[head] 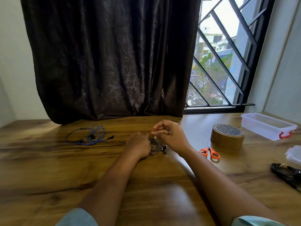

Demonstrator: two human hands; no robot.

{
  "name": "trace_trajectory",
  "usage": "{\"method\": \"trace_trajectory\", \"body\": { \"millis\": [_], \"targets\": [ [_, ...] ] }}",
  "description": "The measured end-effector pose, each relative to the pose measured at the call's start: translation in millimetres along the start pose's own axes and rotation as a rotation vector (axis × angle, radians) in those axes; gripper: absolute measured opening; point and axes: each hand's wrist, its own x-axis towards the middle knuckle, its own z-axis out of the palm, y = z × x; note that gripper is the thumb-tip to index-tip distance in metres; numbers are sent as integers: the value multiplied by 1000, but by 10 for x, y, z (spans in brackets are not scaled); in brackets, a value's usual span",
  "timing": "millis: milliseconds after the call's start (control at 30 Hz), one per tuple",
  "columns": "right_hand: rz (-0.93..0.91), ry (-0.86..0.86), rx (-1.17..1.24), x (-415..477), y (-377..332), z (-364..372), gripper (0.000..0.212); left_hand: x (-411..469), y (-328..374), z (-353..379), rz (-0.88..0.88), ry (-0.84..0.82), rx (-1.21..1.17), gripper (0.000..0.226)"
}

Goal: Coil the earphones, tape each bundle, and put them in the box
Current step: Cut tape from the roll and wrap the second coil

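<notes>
Two pale teal sleeves [78,217] sit at the bottom edge, nearest the viewer, and bare forearms reach forward from them over a brown wood-grain table [48,168].

Between the hands lies a loosely coiled set of black wired earphones [157,146], resting on the table with its earbuds toward the right wrist. The left hand [138,145] is blurred; its fingers curl down over the left side of the coil and hold it. The right hand [169,134] is raised just above the coil, fingers curled, thumb and fingertips pinching a small pale piece [155,137] at the top of the bundle. Whether that piece is tape or part of the cord cannot be told.

Left of the left hand, well apart, a tangled set of blue wired earphones [91,136] lies loose on the table. Right of the right hand stands a wide roll of brown packing tape [227,136], with orange-handled scissors [210,152] lying just in front of it. Further right and beyond the roll is a clear plastic box with a red clasp [267,126], open at the top. At the far right edge are a clear plastic lid [294,154] and, closer to the viewer, a bundle of black cable [286,172].

Beyond the hands hangs a dark brown curtain [105,59], beside a window with a black diagonal grille [228,46].
</notes>
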Motion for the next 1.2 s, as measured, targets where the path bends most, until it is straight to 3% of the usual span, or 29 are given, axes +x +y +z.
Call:
{"method": "trace_trajectory", "body": {
  "millis": [67, 200, 467, 867, 1200],
  "targets": [
    [-25, 6, -12, 6, -18, 4, 27, 47, -37, -6, 14, 10, -183, 37],
    [-25, -17, 10, 10, -42, 11, 25, 29, 3, -57, 8, -48, -764, 28],
    [-116, 14, -100, 7, -37, -49, 25, -15, -27, -135, -28, -249, -1289, 23],
    [-239, -108, -265, 39, 48, -66, 38, 1, -69, -115, -28, -329, -1417, 27],
    [-281, -123, -267, 41, 44, -78, 34, 28, -47, -52, -2, -165, -1253, 15]
  ]
}}
